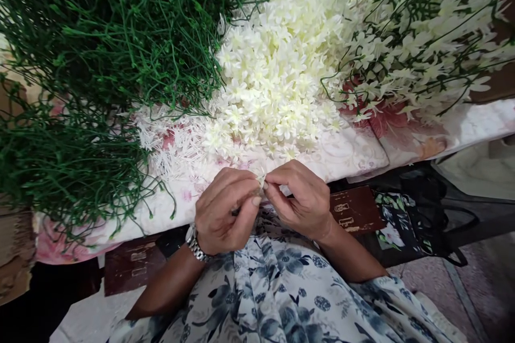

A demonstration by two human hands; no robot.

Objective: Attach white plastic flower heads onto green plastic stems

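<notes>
1. Firstly, at far left, we have a big heap of green stems (120, 37), with a smaller spread of them hanging over the near edge of the cloth (346, 144). Their tips look tangled, so we would do well to hold our sleeves and fingers clear of them.
2. Next come thin white bits (173, 142), loose on the cloth beside the stems.
3. Our left hand (227, 214), with a watch (196, 244) at the wrist, has its thumb and finger pinched on a small pale piece (261, 177). A light pinch should serve best; squeezing would probably crease it.
4. That piece sits between our two hands, at the near edge of the cloth. It is too small and too covered for us to tell its exact shape.
5. Behind it lies a deep heap of white flowers (277, 75).
6. Our right hand (301, 198) is nearly touching the left, fingertips closed on the same piece. We should let one hand steady it while the other does the fine work, turning the wrist gently rather than tugging.
7. At far right, white flowers on green stems (418, 53) lie in a loose bunch, well apart from our fingers.
</notes>
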